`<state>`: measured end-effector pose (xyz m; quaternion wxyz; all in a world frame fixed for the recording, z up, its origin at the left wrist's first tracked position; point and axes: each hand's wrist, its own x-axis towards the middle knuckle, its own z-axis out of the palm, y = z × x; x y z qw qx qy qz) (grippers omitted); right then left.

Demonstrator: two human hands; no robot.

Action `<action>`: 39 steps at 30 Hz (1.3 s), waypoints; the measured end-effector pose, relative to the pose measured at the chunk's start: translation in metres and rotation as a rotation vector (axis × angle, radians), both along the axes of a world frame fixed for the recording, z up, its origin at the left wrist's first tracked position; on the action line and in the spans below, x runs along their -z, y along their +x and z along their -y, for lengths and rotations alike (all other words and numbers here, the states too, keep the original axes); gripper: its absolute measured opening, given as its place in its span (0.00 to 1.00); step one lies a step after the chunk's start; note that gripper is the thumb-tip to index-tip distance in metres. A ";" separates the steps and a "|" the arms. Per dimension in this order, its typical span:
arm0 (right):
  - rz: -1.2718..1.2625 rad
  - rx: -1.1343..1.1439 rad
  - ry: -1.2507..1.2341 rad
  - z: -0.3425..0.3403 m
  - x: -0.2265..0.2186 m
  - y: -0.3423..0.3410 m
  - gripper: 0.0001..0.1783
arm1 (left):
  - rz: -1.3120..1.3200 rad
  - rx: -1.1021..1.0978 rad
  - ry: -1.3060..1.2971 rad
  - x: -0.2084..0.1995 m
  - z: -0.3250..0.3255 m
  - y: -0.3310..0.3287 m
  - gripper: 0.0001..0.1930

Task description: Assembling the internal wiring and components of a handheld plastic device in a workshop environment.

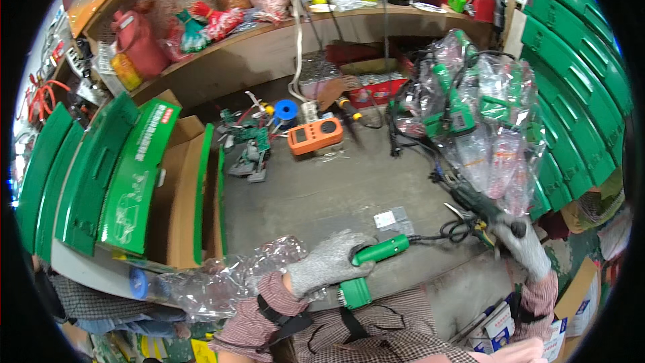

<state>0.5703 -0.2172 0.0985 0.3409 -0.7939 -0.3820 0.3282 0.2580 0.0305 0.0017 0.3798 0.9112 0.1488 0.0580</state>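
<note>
My left hand, in a grey knit glove, is closed around a green corded power tool at the near edge of the bench. A green ribbed part shows just below that hand; whether it belongs to the same tool I cannot tell. The tool's black cord runs right in loops toward my right hand. This gloved right hand is curled round a dark object with a black knob, blurred and partly hidden. Pliers with yellow on the handles lie beside it.
Open green cartons stand at the left, clear plastic bags before them. Bagged green tools pile up at the right, near stacked green cases. An orange meter, blue spool and circuit boards lie farther back.
</note>
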 end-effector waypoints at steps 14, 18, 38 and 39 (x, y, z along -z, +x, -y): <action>0.608 -0.590 0.204 -0.174 0.055 -0.012 0.34 | -0.172 -0.010 0.213 -0.027 0.015 0.015 0.27; 0.451 -0.758 0.564 -0.182 0.087 0.006 0.37 | -0.098 0.020 0.227 -0.022 0.014 0.020 0.28; 0.553 -0.294 0.228 -0.049 0.065 0.091 0.39 | -0.020 -0.068 0.188 -0.012 0.018 0.020 0.22; 0.366 -0.218 0.238 -0.049 0.054 0.091 0.38 | -0.026 -0.066 0.177 -0.013 0.018 0.021 0.22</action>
